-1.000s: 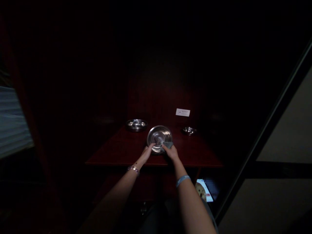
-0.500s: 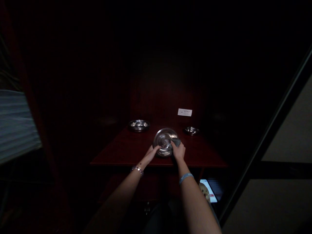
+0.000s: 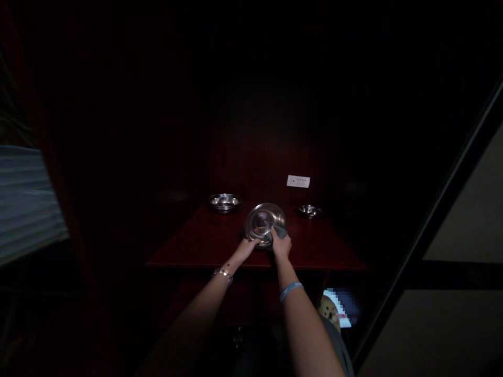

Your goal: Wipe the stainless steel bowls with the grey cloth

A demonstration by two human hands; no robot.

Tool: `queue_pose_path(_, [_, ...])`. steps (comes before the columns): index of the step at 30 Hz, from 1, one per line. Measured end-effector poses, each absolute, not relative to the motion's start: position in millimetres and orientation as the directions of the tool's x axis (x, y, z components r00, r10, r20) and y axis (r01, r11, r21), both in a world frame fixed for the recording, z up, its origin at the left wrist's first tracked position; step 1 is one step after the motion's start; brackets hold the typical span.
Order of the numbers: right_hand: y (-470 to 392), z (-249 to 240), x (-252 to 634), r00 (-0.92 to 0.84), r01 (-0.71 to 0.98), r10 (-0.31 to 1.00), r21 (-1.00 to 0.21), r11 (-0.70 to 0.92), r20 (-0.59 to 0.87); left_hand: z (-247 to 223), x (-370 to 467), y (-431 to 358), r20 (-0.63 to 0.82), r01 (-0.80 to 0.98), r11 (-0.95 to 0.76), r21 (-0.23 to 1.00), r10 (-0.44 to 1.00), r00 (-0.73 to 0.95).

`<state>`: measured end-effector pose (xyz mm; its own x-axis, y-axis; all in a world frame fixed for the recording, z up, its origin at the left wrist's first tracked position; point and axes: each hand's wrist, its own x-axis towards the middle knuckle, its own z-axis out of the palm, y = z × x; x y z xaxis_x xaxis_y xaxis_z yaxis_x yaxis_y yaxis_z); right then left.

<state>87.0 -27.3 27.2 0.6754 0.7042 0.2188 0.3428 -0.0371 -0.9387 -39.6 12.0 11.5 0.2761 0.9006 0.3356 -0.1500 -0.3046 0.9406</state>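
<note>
A round shiny metal bowl (image 3: 262,219) is held tilted above the front half of a dark red desk (image 3: 204,246). My left hand (image 3: 247,248) grips its lower left rim, thumb on the inner side. In my right hand (image 3: 282,244) is a grey cloth (image 3: 280,231), pressed against the bowl's lower right rim. Farther back, a wider metal bowl (image 3: 225,202) rests on the desk to the left, and a smaller metal bowl (image 3: 309,211) rests to the right.
A white socket plate (image 3: 298,181) is on the back panel. Below the desk at the right are a lit screen (image 3: 342,311) and a pale shoe with holes (image 3: 328,307). Dark panels rise at both sides, and pale ribbed material (image 3: 29,201) shows far left.
My right hand and the grey cloth have moved left and slightly down along the held bowl. The bowl has shifted slightly left and up.
</note>
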Motion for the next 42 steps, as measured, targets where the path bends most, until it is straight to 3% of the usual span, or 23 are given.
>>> queue_pose_path(4, [-23.9,23.8,97.6,0.665,0.396,0.671,-0.917,0.057,0.329,12.4,-39.1,8.9,0.341,-0.135,-0.316,0.939,0.901,0.266])
queue_pose_path(12, [-41.3,34.2,124.1,0.618,0.670,0.640,-0.731,-0.127,0.456,27.1,-44.0,-9.8,0.382,-0.148,-0.352,0.924,0.849,0.364])
queue_pose_path(15, [-46.1,38.3,128.2,0.590,0.707,0.642,-0.698,-0.117,0.490,30.6,-46.0,-15.8,0.269,-0.094,-0.254,0.963,0.857,0.440])
queue_pose_path(17, [-48.0,41.7,128.7,0.595,0.693,0.648,-0.712,-0.113,0.476,32.4,-47.3,-19.4,0.243,-0.062,-0.242,0.968,0.855,0.459])
queue_pose_path(21, [-50.3,49.6,125.7,0.657,0.590,0.654,-0.795,-0.138,0.374,37.4,-50.0,-26.2,0.383,-0.109,-0.373,0.921,0.827,0.411])
queue_pose_path(25, [-51.0,52.3,116.4,0.746,0.428,0.615,-0.892,-0.147,0.257,39.4,-49.9,-29.6,0.334,-0.089,-0.327,0.941,0.848,0.411])
queue_pose_path(27, [-50.0,50.2,108.1,0.758,0.375,0.617,-0.915,-0.147,0.212,37.0,-47.4,-27.8,0.391,-0.082,-0.394,0.915,0.822,0.414])
queue_pose_path(30, [-46.3,44.6,92.5,0.741,0.350,0.650,-0.924,-0.156,0.170,28.5,-42.9,-20.5,0.428,-0.071,-0.451,0.889,0.768,0.477])
queue_pose_path(35, [-39.3,37.2,74.7,0.735,0.316,0.669,-0.929,-0.192,0.112,14.7,-41.8,-3.5,0.258,0.001,-0.282,0.959,0.878,0.403])
queue_pose_path(40, [-37.9,35.4,79.1,0.735,0.344,0.669,-0.912,-0.224,0.112,23.3,-41.7,-1.5,0.444,-0.185,-0.404,0.896,0.799,0.406])
queue_pose_path(42, [-39.4,35.5,83.8,0.739,0.366,0.659,-0.904,-0.221,0.138,30.2,-40.8,-6.2,0.433,-0.203,-0.382,0.902,0.798,0.419])
